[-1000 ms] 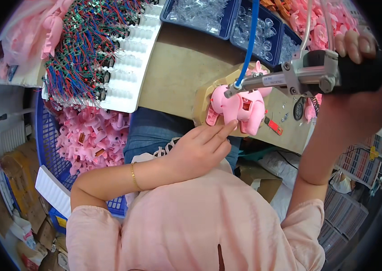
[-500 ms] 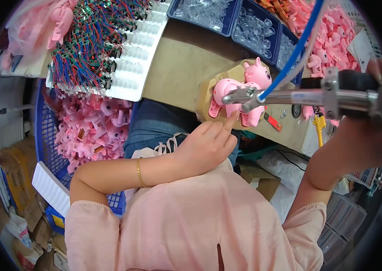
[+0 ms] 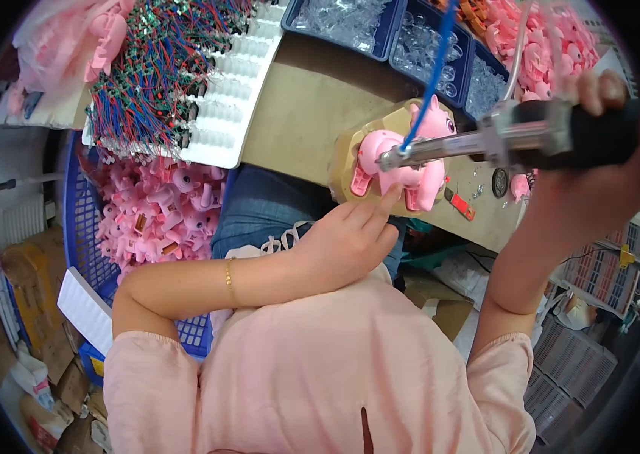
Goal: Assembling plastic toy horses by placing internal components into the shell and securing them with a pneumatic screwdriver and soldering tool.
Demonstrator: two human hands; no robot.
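A pink toy pony (image 3: pixel 394 157) lies on its side in a tan, block-like holder (image 3: pixel 341 170) on the bench. My left hand (image 3: pixel 354 238) is at the near edge of the holder, with its index finger stretched out against the toy's lower edge. The other fingers lie loosely by the holder, and the thumb is hidden. In my right hand (image 3: pixel 596 181) is a metal power screwdriver (image 3: pixel 513 136) with a black grip and a blue hose (image 3: pixel 437 72). It is held nearly level, its tip over the toy's body. The exact contact point of the tip is hard to see.
A blue basket (image 3: pixel 81 219) of pink toy parts stands at left. White foam trays (image 3: pixel 221 113) hold wired circuit boards. Blue bins (image 3: pixel 392 57) of clear parts line the back, with more pink parts (image 3: pixel 539 45) beyond. A red cutter (image 3: pixel 460 204) lies right of the holder.
The screwdriver has shifted, its tip now meeting the toy's middle more directly, and my right hand has turned. The hose has swung left. My left hand has stayed in place.
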